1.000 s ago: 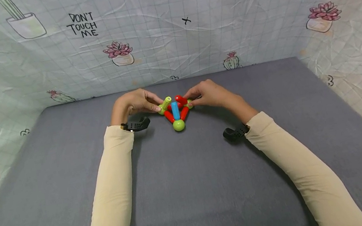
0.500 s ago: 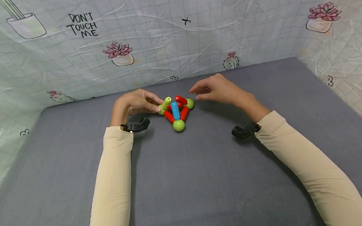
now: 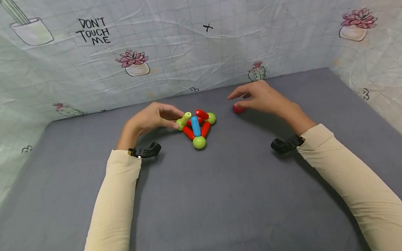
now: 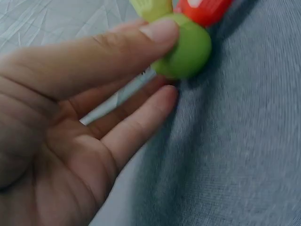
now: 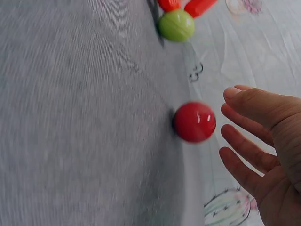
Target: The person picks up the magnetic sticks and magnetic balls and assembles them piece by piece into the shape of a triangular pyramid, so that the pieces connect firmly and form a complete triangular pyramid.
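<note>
A toy construction of sticks and balls stands on the table. Three green balls, among them the front ball [image 3: 199,143], form a triangle joined by red sticks [image 3: 188,133]. A blue stick [image 3: 195,126], a lime stick [image 3: 186,117] and another red stick [image 3: 201,113] rise from the balls. My left hand [image 3: 153,117] has its thumb against the left green ball [image 4: 190,49], fingers extended behind it and fairly straight. Over a red ball [image 5: 194,122] on the table, my right hand [image 3: 262,98] hovers with spread fingers, apart from the ball in the right wrist view.
The grey table [image 3: 211,208] reaches back to a hanging printed sheet [image 3: 174,32] with plant drawings. Sheets also hang along the left and right sides. A black wrist device sits on each forearm.
My right hand has left the right green ball and moved right; a red ball has come into view beneath it. My left hand has shifted slightly left, its fingers loosened. The construction stays put.
</note>
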`<state>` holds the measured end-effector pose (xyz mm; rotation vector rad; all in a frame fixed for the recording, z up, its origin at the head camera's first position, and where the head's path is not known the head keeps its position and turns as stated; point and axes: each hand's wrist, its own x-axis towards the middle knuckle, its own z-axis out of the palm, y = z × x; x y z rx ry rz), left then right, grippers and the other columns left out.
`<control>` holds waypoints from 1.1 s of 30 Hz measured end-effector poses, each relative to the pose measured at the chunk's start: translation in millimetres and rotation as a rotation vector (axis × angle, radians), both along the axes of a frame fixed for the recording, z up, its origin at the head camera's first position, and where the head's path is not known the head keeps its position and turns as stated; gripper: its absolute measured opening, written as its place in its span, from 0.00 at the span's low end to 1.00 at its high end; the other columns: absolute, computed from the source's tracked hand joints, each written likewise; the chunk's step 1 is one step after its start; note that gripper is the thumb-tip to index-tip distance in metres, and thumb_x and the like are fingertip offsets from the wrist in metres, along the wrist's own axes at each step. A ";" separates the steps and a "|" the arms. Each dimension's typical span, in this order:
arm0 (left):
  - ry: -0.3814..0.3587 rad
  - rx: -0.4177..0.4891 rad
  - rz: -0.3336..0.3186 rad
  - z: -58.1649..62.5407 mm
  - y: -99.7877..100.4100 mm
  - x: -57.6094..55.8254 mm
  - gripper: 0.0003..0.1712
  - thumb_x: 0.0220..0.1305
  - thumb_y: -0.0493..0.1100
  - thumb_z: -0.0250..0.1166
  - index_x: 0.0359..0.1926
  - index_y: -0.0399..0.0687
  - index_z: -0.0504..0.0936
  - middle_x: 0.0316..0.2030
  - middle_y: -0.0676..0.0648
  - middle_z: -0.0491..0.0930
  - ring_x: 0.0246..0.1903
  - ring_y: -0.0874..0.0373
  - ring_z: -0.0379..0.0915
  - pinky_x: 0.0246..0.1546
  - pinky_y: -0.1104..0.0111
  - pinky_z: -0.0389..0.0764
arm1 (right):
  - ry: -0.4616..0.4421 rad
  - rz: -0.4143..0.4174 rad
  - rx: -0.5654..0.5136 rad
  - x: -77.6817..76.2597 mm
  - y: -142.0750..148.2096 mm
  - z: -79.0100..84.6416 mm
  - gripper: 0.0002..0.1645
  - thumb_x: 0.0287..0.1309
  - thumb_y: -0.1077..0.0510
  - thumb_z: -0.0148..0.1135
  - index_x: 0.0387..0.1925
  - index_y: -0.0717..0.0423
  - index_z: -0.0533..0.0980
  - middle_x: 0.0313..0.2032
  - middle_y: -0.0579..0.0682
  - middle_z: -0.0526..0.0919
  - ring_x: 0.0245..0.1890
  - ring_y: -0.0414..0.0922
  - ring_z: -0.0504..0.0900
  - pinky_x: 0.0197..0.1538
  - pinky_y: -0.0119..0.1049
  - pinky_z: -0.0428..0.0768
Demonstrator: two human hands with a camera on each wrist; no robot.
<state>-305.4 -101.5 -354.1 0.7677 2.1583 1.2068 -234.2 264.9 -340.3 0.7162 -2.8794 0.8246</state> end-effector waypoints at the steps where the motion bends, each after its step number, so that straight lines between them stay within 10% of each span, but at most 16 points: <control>1: 0.008 0.011 -0.001 -0.8 -1.1 0.4 0.22 0.59 0.31 0.74 0.55 0.39 0.85 0.55 0.44 0.84 0.56 0.53 0.80 0.56 0.64 0.81 | -0.005 -0.004 -0.001 -0.1 2.5 -0.9 0.18 0.64 0.60 0.69 0.55 0.54 0.84 0.53 0.52 0.86 0.55 0.55 0.82 0.59 0.51 0.78; 15: 0.169 -0.036 -0.037 -3.8 -1.0 -1.9 0.17 0.58 0.34 0.76 0.49 0.42 0.89 0.50 0.46 0.87 0.51 0.55 0.82 0.55 0.64 0.81 | -0.036 0.018 0.006 -3.7 14.9 -6.1 0.19 0.63 0.60 0.71 0.55 0.57 0.84 0.53 0.54 0.86 0.53 0.53 0.84 0.56 0.52 0.81; 33: 0.166 -0.110 -0.007 -0.6 4.3 -4.8 0.17 0.58 0.35 0.76 0.50 0.43 0.90 0.48 0.45 0.88 0.46 0.58 0.83 0.48 0.68 0.82 | -0.065 0.025 0.117 -11.1 8.9 -8.0 0.21 0.60 0.59 0.74 0.55 0.56 0.84 0.50 0.54 0.88 0.50 0.51 0.86 0.52 0.49 0.82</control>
